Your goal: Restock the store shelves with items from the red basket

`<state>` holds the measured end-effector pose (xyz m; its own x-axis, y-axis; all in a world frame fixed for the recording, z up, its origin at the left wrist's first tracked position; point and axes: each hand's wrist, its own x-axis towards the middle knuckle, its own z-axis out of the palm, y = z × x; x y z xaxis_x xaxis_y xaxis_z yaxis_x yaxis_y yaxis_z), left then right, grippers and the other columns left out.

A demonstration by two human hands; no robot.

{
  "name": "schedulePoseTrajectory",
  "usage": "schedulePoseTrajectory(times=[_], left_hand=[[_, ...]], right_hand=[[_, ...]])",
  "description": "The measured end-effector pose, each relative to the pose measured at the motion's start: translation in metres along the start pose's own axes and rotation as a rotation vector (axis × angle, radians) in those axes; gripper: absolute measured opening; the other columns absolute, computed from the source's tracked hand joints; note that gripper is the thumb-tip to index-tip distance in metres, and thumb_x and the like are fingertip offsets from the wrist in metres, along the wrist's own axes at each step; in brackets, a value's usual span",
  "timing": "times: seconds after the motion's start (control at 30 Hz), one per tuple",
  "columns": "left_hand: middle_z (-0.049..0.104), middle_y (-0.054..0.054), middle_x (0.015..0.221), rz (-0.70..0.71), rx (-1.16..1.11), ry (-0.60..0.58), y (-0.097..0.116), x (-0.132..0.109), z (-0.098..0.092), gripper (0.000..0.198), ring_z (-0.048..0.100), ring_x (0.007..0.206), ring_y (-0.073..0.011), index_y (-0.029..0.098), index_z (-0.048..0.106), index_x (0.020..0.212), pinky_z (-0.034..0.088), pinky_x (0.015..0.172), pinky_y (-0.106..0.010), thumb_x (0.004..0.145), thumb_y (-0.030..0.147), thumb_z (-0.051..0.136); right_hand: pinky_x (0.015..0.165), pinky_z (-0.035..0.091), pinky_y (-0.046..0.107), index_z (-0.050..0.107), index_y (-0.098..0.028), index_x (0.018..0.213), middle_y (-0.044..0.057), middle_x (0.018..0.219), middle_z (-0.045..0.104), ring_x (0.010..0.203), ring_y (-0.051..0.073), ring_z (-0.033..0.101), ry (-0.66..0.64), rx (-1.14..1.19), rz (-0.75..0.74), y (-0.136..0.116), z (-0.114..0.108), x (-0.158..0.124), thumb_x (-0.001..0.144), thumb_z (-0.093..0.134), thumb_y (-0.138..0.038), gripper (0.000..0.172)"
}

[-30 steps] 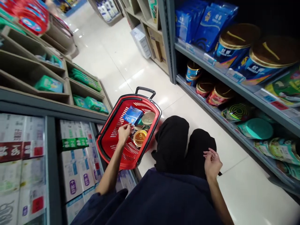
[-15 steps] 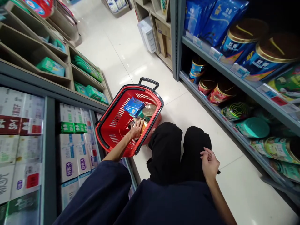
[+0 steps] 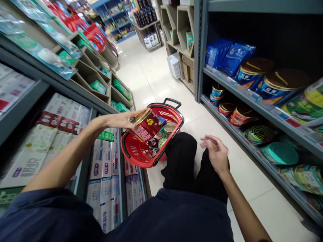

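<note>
The left hand (image 3: 121,121) grips the red tin (image 3: 150,127) at its gold-rimmed end, with thumb and fingers clamped about that end. The tin is tilted onto its side over the left edge and opening of the red basket (image 3: 133,150); contact with the basket rim cannot be determined. Inside the basket, the blue packet (image 3: 160,119) lies toward the far edge, the round metal tin (image 3: 170,127) near the far right corner, and the green coil-patterned item (image 3: 162,143) along the right edge. The right hand (image 3: 215,151), slightly blurred, holds nothing; its fingers are loosely bent above the black-clad knee (image 3: 214,174).
</note>
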<state>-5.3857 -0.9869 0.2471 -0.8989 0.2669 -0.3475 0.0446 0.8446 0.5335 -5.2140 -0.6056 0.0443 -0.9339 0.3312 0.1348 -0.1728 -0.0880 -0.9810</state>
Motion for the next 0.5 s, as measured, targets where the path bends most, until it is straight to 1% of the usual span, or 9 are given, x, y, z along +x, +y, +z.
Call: schedulePoseTrajectory(times=[0.03,0.07,0.1,0.13,0.2,0.27,0.37,0.43,0.5], left_hand=[[0.081,-0.004,0.126,0.097,0.011,-0.111,0.027,-0.008,-0.010,0.116,0.079,0.115,-0.0337,0.032,0.062,0.158,0.065,0.097,-0.038,0.048,0.030,0.098],[0.079,-0.005,0.132,0.192,0.009,-0.164,0.051,-0.012,-0.016,0.114,0.075,0.124,-0.0356,0.032,0.059,0.160,0.062,0.104,-0.042,0.053,0.034,0.098],[0.078,-0.005,0.135,0.276,-0.005,-0.180,0.073,-0.013,-0.018,0.109,0.072,0.131,-0.0375,0.031,0.059,0.159,0.060,0.109,-0.045,0.058,0.038,0.098],[0.078,-0.006,0.133,0.350,-0.035,-0.137,0.093,-0.011,-0.017,0.101,0.070,0.135,-0.0396,0.029,0.063,0.155,0.058,0.112,-0.048,0.061,0.042,0.097],[0.078,-0.006,0.129,0.458,-0.110,-0.086,0.129,0.000,-0.006,0.086,0.066,0.139,-0.0422,0.026,0.070,0.147,0.057,0.114,-0.053,0.067,0.047,0.095],[0.078,-0.007,0.128,0.553,-0.164,-0.116,0.162,0.013,0.011,0.080,0.064,0.142,-0.0433,0.025,0.071,0.144,0.056,0.114,-0.056,0.071,0.051,0.094],[0.075,-0.009,0.133,0.688,-0.233,-0.158,0.203,0.028,0.043,0.078,0.062,0.145,-0.0441,0.025,0.070,0.144,0.055,0.114,-0.061,0.075,0.053,0.093],[0.073,-0.011,0.138,0.776,-0.312,-0.122,0.222,0.035,0.068,0.076,0.063,0.144,-0.0422,0.023,0.069,0.145,0.054,0.116,-0.062,0.080,0.055,0.091],[0.072,-0.012,0.139,0.854,-0.428,-0.076,0.234,0.043,0.095,0.071,0.066,0.141,-0.0390,0.022,0.067,0.146,0.054,0.117,-0.060,0.090,0.064,0.081]], right_hand=[[0.098,0.068,0.046,0.075,-0.028,0.120,0.011,0.123,0.081,0.104,0.026,0.081,-0.127,0.074,-0.038,-0.019,0.017,0.015,0.098,0.073,-0.061,0.040],[0.110,0.063,0.048,0.073,-0.028,0.129,0.012,0.140,0.075,0.121,0.028,0.077,-0.254,0.149,-0.070,-0.035,0.031,0.028,0.097,0.072,-0.067,0.050],[0.117,0.059,0.049,0.068,-0.029,0.139,0.012,0.153,0.067,0.134,0.030,0.071,-0.358,0.215,-0.089,-0.049,0.041,0.038,0.094,0.070,-0.075,0.064],[0.122,0.054,0.050,0.063,-0.029,0.147,0.011,0.162,0.060,0.143,0.032,0.065,-0.440,0.262,-0.100,-0.060,0.046,0.044,0.090,0.069,-0.083,0.079],[0.126,0.051,0.050,0.056,-0.030,0.156,0.011,0.166,0.056,0.150,0.034,0.058,-0.506,0.321,-0.099,-0.073,0.042,0.046,0.080,0.064,-0.097,0.102],[0.125,0.052,0.051,0.053,-0.031,0.158,0.011,0.161,0.061,0.151,0.036,0.057,-0.451,0.360,-0.091,-0.079,0.028,0.037,0.072,0.060,-0.104,0.114],[0.122,0.054,0.053,0.044,-0.031,0.164,0.012,0.157,0.063,0.149,0.037,0.058,-0.201,0.354,-0.142,-0.084,0.005,0.026,0.069,0.054,-0.108,0.123],[0.125,0.050,0.056,0.033,-0.030,0.170,0.013,0.162,0.056,0.153,0.038,0.055,0.002,0.246,-0.252,-0.093,-0.008,0.033,0.070,0.052,-0.109,0.129],[0.130,0.044,0.057,0.019,-0.031,0.174,0.013,0.172,0.043,0.160,0.038,0.044,0.152,0.082,-0.395,-0.109,-0.022,0.051,0.070,0.052,-0.109,0.134]])
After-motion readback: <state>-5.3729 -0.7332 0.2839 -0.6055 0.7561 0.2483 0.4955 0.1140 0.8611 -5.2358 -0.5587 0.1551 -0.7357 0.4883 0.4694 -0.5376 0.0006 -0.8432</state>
